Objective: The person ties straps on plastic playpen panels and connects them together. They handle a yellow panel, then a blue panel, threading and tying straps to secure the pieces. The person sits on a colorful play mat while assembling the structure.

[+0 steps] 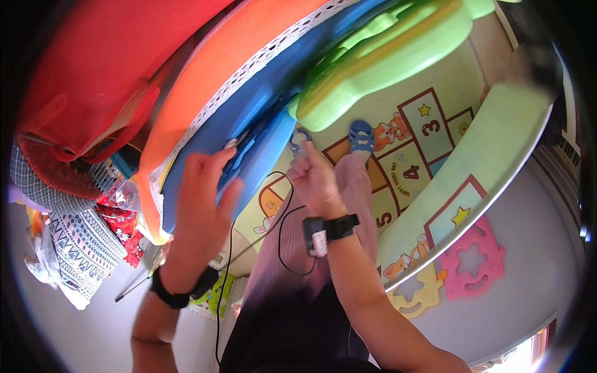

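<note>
My left hand point(205, 196) is raised beside the blue plastic panel point(264, 146), thumb and fingers apart, with nothing seen between them. A small pale thing point(231, 143) shows by its fingertips on the panel; its kind is unclear. My right hand point(317, 183) hangs over my legs, just right of the blue panel's edge. Its fingers are curled in and slightly blurred, and whatever they may hold is hidden. A moulded green plastic piece point(373, 68) adjoins the blue panel. Both wrists wear black bands, and black cables point(286, 233) loop between the arms.
An orange panel with white lace trim point(214, 74) curves along the upper left, beside red bags point(106, 105). Patterned cloth point(87, 245) lies at far left. Under my feet spreads a hopscotch mat point(398, 180) with a raised edge; pink point(476, 258) and yellow point(416, 292) plastic panels lie beyond it.
</note>
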A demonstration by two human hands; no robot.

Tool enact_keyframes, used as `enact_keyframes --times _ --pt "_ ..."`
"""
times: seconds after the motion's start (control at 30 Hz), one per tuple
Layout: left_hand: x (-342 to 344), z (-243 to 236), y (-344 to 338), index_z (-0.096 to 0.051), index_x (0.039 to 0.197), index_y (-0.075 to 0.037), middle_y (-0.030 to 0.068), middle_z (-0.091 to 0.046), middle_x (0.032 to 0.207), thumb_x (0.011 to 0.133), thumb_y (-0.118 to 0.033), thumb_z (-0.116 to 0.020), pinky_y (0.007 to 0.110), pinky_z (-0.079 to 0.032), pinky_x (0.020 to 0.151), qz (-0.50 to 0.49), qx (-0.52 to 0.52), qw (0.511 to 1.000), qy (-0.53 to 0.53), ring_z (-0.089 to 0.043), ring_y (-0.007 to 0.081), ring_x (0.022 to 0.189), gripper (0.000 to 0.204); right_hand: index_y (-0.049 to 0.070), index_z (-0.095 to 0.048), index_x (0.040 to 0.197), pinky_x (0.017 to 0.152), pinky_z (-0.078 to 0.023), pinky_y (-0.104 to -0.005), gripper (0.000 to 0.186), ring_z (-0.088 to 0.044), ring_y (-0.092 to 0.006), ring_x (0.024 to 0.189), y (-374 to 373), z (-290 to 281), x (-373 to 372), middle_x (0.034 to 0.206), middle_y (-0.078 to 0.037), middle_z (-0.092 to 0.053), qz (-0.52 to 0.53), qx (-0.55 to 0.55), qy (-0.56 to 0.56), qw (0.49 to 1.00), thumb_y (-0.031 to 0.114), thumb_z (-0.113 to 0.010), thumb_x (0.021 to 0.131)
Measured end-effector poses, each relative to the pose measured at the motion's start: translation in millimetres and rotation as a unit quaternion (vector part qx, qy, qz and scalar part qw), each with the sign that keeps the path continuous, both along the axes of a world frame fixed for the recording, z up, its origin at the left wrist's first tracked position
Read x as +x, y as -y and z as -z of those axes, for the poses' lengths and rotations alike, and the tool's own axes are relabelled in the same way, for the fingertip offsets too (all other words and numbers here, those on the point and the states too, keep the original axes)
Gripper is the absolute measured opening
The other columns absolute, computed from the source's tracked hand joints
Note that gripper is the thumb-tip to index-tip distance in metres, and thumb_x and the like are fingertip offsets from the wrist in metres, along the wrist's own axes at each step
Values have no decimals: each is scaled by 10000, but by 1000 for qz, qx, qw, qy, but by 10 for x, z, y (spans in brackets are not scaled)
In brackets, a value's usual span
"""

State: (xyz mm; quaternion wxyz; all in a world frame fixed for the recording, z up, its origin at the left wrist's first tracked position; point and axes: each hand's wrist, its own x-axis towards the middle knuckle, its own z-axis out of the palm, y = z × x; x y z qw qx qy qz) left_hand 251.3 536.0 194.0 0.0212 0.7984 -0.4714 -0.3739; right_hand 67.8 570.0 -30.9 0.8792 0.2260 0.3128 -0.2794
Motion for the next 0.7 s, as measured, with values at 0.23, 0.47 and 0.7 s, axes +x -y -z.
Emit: enact_keyframes --times 0.23,0.47,0.7 --pt "133 477 -608 -606 1190 -37 149 -578 1024 767 -214 -886 431 -526 793 46 -185 962 195 -621 359 959 537 82 -506 950 602 -435 -276 473 -489 -101 670 298 -644 1005 772 -5 -508 -64 -133 -217 965 543 -596 1014" --pt "170 506 -565 -583 1198 -32 171 -562 1106 761 -214 -891 416 -517 826 39 -172 968 176 -612 364 956 565 86 -491 928 640 -448 -287 506 -491 -120 663 340 -639 1013 759 -9 -504 -84 -63 -197 975 556 -677 957" --pt "134 573 -591 -624 915 -23 175 -657 759 836 -367 -828 443 -530 644 7 -62 974 218 -661 372 679 407 91 -561 1011 650 -370 -302 250 -394 -99 626 236 -608 749 633 55 -381 -11 98 -130 987 308 -674 963"
